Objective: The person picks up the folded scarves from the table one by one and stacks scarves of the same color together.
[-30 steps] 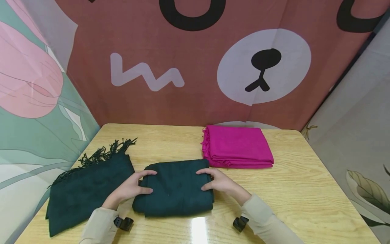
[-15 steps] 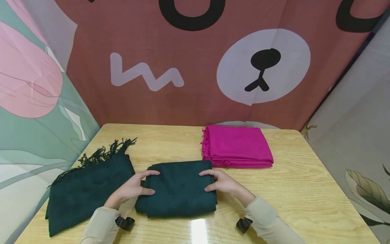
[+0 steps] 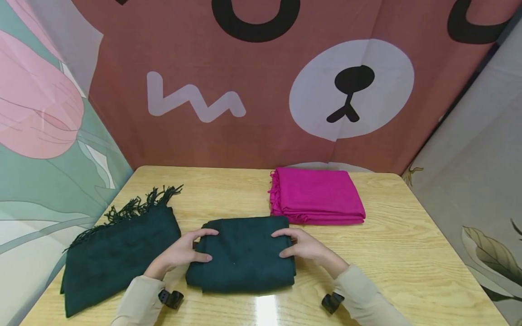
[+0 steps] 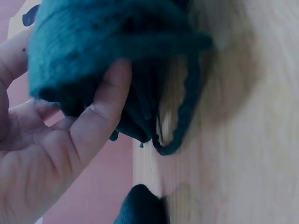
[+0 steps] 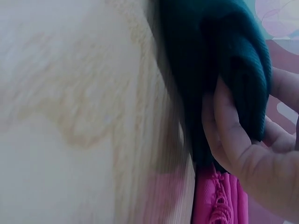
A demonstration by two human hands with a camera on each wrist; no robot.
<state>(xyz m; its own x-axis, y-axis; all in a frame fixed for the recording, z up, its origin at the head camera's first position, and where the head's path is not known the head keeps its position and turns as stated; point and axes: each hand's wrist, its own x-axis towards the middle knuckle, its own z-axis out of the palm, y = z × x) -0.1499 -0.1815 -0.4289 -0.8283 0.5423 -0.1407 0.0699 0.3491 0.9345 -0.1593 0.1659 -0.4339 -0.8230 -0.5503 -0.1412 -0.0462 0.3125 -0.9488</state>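
Note:
Both hands grip a folded dark green scarf (image 3: pixel 246 258) by its two ends at the middle of the table. My left hand (image 3: pixel 181 251) holds the left end, thumb and index finger over the top layer. In the left wrist view, fingers of that hand (image 4: pixel 60 140) reach under the layers, and strands of fringe hang below. At the opposite end my right hand (image 3: pixel 307 246) has thumb and index finger on top. The right wrist view shows other fingers (image 5: pixel 229 121) tucked between the scarf's layers (image 5: pixel 245 79).
A second dark green scarf (image 3: pixel 118 258), fringe toward the back, lies folded at the left of the wooden table (image 3: pixel 399 258). Behind the held scarf, slightly right, a folded magenta scarf (image 3: pixel 320 194) lies close to it. Printed cloth (image 3: pixel 195 140) hangs along the table's back edge.
Both hands have moved slightly to the right together, carrying the folded green scarf with them. The fringed scarf at the left and the magenta scarf have stayed in place.

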